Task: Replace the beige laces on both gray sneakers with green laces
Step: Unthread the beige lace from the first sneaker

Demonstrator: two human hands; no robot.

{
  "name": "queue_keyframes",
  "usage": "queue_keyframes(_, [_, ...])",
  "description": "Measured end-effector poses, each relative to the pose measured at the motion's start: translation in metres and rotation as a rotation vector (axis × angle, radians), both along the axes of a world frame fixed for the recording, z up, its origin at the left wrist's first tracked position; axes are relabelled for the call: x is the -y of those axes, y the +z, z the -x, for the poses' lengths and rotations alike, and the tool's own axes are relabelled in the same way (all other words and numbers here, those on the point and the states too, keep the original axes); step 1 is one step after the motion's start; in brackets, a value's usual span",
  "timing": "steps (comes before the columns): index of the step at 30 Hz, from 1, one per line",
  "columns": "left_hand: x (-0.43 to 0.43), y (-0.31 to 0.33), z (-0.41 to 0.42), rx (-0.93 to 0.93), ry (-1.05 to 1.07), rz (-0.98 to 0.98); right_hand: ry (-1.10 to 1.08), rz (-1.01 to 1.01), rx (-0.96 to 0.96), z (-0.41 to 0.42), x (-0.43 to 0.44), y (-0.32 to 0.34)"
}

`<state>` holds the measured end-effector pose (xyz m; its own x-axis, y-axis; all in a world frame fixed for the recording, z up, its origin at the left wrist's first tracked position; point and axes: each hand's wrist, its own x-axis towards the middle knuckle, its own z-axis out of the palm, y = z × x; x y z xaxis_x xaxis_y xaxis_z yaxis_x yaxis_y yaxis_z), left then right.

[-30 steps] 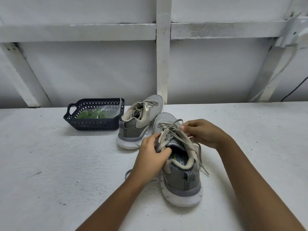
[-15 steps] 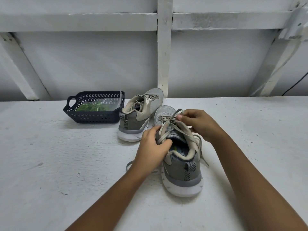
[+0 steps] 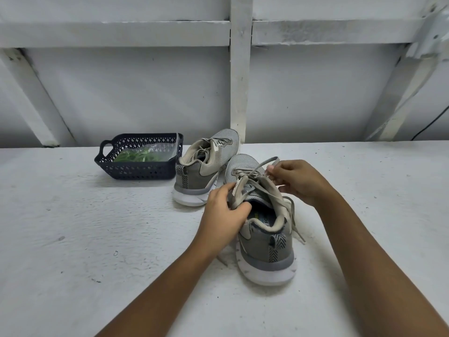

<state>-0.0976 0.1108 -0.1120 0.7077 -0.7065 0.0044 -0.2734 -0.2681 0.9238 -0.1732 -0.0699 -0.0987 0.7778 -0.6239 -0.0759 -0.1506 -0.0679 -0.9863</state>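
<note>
Two gray sneakers stand on the white table. The near sneaker (image 3: 266, 242) points away from me, heel toward me. My left hand (image 3: 222, 215) grips its left collar and tongue edge. My right hand (image 3: 298, 181) pinches a loop of the beige lace (image 3: 261, 166) and holds it up over the toe end. Loose lace ends trail down the shoe's right side. The far sneaker (image 3: 206, 166) stands behind it, beige laces still in. Green laces in a clear bag (image 3: 143, 155) lie in the dark basket.
A dark blue perforated basket (image 3: 138, 170) with a handle sits at the back left of the white table (image 3: 73, 239). A white wall with wooden battens rises right behind the shoes. A black cable hangs at the far right.
My right hand has pulled the lace loop up and out from the eyelets, so more lace stands free above the toe. My left hand has kept its grip on the shoe.
</note>
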Motion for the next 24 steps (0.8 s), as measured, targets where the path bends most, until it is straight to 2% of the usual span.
queue_keyframes(3, [-0.001, 0.0, 0.0, 0.002, -0.001, 0.003, -0.259, -0.143, 0.177, 0.0, 0.002, 0.005])
queue_keyframes(5, [-0.002, 0.001, 0.002, -0.001, -0.003, 0.009, -0.369, -0.232, 0.228, 0.003, 0.007, 0.007])
queue_keyframes(7, [-0.002, 0.002, 0.003, 0.003, -0.004, 0.008, -0.286, -0.225, 0.12, 0.008, 0.007, 0.01])
queue_keyframes(10, [-0.002, 0.003, 0.003, -0.013, -0.003, 0.011, -0.01, -0.051, -0.12, 0.008, 0.001, 0.006])
queue_keyframes(13, [-0.002, 0.003, 0.004, -0.023, 0.004, 0.017, 0.025, 0.034, -0.099, 0.001, -0.005, 0.002])
queue_keyframes(15, [-0.002, 0.003, 0.003, -0.021, 0.007, 0.013, -0.1, -0.033, -0.002, -0.001, -0.006, 0.004])
queue_keyframes(18, [-0.002, 0.004, 0.003, -0.012, 0.001, -0.002, -0.413, -0.216, 0.188, 0.0, 0.005, 0.008])
queue_keyframes(20, [-0.002, 0.005, 0.004, -0.012, -0.003, -0.005, -0.514, -0.279, 0.219, 0.003, 0.011, 0.008])
queue_keyframes(22, [-0.002, 0.005, 0.004, -0.011, -0.004, -0.006, -0.421, -0.272, 0.112, 0.004, 0.01, 0.008])
queue_keyframes(24, [-0.002, 0.005, 0.004, -0.013, -0.002, -0.009, -0.197, -0.155, -0.057, 0.004, 0.003, 0.004])
